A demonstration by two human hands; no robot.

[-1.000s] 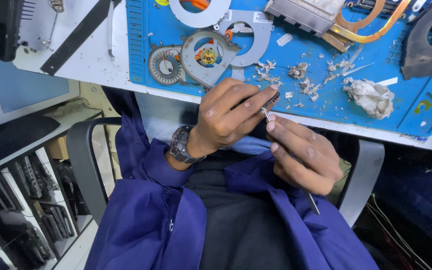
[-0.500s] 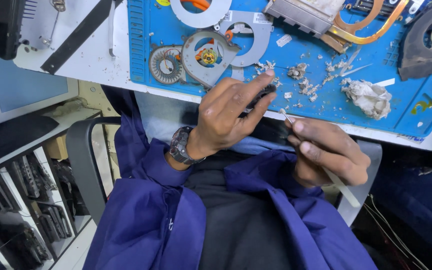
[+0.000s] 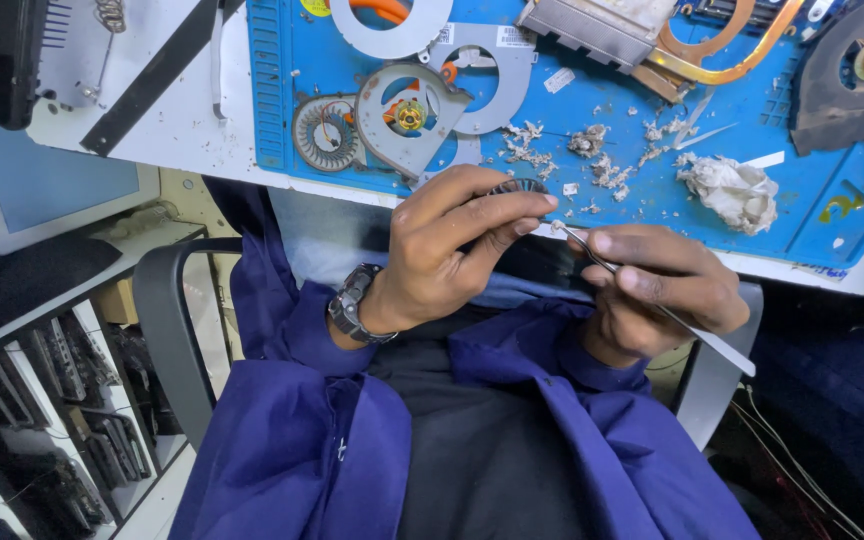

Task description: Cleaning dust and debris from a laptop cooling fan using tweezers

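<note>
The small dark fan part point(image 3: 518, 187) is kept pinched by the left hand point(image 3: 452, 245); the tweezers point(image 3: 652, 305), clamped in the right hand point(image 3: 657, 285), have been raised to it

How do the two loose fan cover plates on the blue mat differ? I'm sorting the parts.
The upper cover plate is paler, nearly white, with an orange cable showing through its ring; the lower cover plate is grey, with a fan hub visible in its opening. The upper cover plate runs off the picture's top edge, while the lower cover plate is fully in view, overlapping another plate. Both are flat metal with a round hole, lying on the blue mat.
</note>
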